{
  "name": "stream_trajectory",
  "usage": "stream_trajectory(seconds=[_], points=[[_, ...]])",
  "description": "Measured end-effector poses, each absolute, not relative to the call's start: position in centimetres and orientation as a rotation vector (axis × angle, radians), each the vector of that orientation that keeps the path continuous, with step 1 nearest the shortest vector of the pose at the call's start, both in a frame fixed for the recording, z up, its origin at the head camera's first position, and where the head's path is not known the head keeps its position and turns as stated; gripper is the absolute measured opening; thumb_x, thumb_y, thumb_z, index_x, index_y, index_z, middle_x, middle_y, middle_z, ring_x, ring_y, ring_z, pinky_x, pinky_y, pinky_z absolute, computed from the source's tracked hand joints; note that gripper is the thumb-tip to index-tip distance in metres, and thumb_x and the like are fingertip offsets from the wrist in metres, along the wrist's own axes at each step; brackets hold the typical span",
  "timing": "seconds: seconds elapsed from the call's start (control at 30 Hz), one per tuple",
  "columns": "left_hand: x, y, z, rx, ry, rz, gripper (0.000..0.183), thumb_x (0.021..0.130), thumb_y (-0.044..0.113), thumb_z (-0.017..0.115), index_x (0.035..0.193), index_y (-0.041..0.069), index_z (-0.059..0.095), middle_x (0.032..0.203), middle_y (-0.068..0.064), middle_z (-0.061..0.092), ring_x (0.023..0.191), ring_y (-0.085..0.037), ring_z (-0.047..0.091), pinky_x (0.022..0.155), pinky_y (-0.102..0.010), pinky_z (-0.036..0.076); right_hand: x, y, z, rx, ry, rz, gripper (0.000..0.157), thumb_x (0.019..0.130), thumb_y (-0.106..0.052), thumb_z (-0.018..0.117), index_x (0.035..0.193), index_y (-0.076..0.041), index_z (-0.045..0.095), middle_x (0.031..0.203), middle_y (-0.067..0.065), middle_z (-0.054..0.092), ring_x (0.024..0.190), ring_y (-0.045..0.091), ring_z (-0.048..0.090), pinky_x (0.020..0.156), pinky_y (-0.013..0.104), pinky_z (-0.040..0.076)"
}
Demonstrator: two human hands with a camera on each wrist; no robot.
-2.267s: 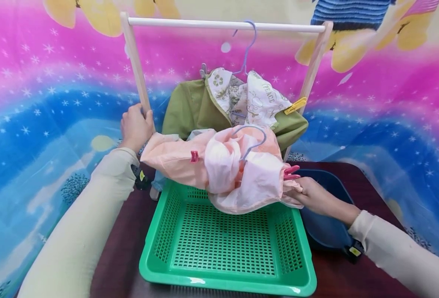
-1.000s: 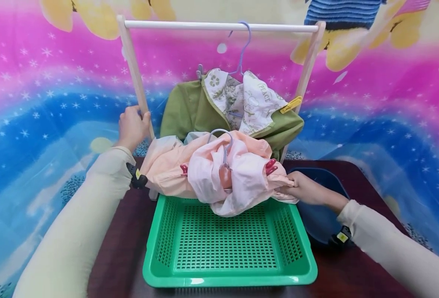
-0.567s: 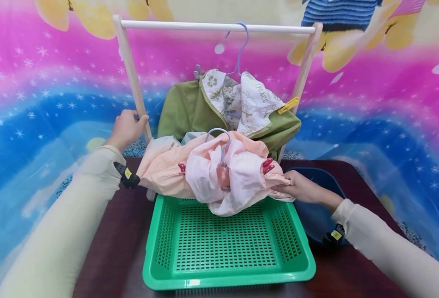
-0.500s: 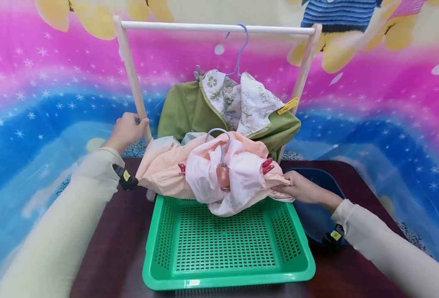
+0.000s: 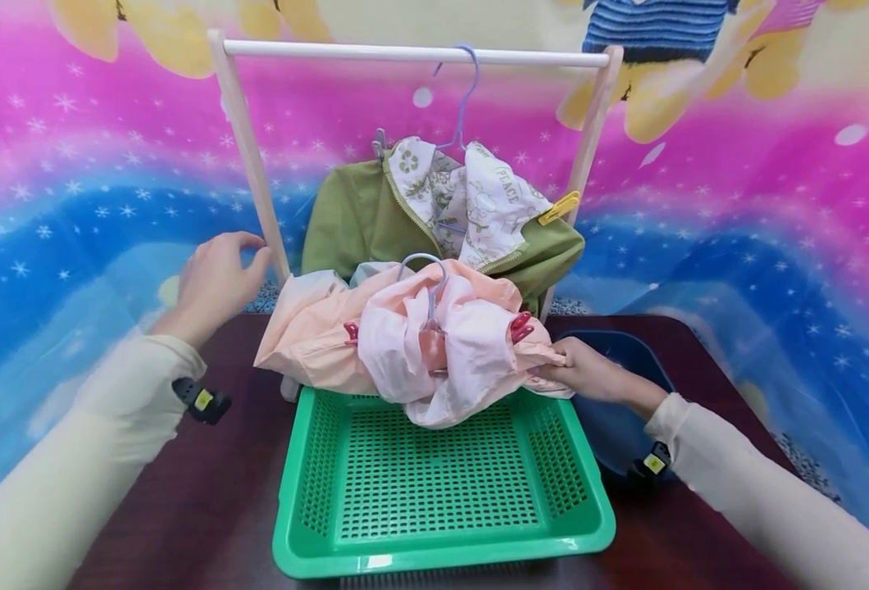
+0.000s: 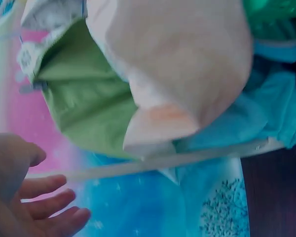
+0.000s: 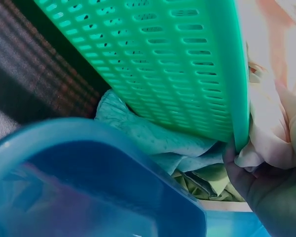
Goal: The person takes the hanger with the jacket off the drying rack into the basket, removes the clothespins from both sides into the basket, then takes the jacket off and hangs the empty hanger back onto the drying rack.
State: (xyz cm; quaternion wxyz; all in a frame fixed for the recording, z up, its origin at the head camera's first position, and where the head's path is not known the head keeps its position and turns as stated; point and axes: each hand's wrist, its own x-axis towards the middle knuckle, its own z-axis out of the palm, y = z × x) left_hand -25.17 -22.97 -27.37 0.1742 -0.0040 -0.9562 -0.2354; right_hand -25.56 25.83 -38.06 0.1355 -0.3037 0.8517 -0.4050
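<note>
My right hand point(image 5: 589, 370) grips one end of a pale pink jacket point(image 5: 316, 344), bunched over the far rim of a green basket point(image 5: 442, 561). In the right wrist view, the fingers hold bunched pink cloth point(image 7: 266, 123) beside the basket rim. A purple hanger point(image 5: 429, 259) pokes out at the jacket's collar, with red clothespins point(image 5: 520, 326) on both sides. My left hand point(image 5: 216, 274) is in the air just left of the rack's post, fingers loosely bent and holding nothing; the left wrist view shows its spread fingers point(image 6: 49, 202).
Behind, a green jacket point(image 5: 346, 213) hangs from a wooden rack point(image 5: 331, 49), with a yellow clothespin point(image 5: 558, 208) on its shoulder. A dark blue tub point(image 5: 619, 426) stands right of the basket. Light blue cloth point(image 6: 276, 103) lies low behind the pink jacket.
My left hand has let go of the rack's left post and drawn back to the left. The pink jacket has turned and sunk slightly, its hanger shifting left; my right hand keeps its grip.
</note>
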Motion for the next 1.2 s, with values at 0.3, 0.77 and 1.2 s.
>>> stream_trajectory(seconds=[0.3,0.77,1.2], points=[[-20.8,-19.9,-30.0,-0.237,-2.823,-0.585,0.042,0.103,0.030,0.051,0.135,0.006,0.061,0.114,-0.021,0.068,0.102,-0.039,0.062,0.081,-0.056,0.049,-25.5,25.6,-38.0,-0.820,2.546,-1.140,0.045,0.103,-0.015,0.059,0.062,-0.017,0.039,0.051,-0.011,0.034,0.042,0.000,0.027,0.046,0.021,0.032],[-18.3,-18.4,-36.5,-0.255,-2.579,-0.412,0.025,0.102,0.025,0.059,0.081,0.012,0.062,0.075,-0.009,0.065,0.080,-0.036,0.064,0.066,-0.050,0.046,-25.6,25.9,-38.1,-0.809,2.467,-1.212,0.021,0.102,-0.015,0.061,0.085,-0.004,0.065,0.061,-0.007,0.052,0.048,0.000,0.043,0.052,0.022,0.043],[-17.7,-17.2,-37.5,-0.188,-2.498,-0.517,0.029,0.099,0.022,0.064,0.071,0.018,0.058,0.058,0.001,0.056,0.072,-0.028,0.055,0.067,-0.043,0.037,-23.7,27.3,-38.4,-0.872,2.751,-1.187,0.016,0.103,-0.014,0.059,0.111,-0.012,0.072,0.084,0.006,0.064,0.061,0.008,0.051,0.057,0.025,0.046]])
